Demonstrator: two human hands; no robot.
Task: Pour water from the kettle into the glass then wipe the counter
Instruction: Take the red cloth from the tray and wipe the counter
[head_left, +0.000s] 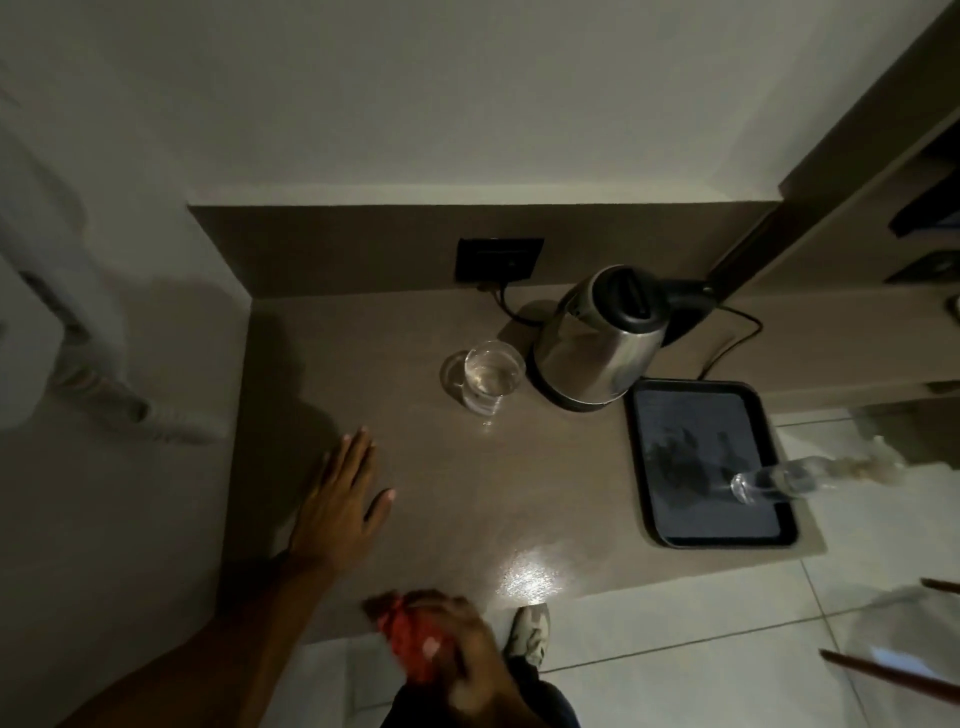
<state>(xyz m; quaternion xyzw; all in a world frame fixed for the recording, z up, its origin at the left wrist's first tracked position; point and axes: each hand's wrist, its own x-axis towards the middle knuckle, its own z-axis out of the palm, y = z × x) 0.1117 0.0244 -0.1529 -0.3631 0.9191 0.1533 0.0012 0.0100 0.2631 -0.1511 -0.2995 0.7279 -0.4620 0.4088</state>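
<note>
A: What's proving hard to read?
B: The right hand (467, 660), blurring at bottom centre, is clutching a red cloth (410, 631).
A: And the left hand (340, 499)?
B: It's lying spread flat on the tabletop (519, 493). The glass (491, 376) is standing beside the kettle (597, 343), upper centre.

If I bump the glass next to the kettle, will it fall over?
The glass looks tall and narrow, so a hard bump could probably tip it. It seems to hold water, which likely steadies it but would spill. It looks breakable.
</note>
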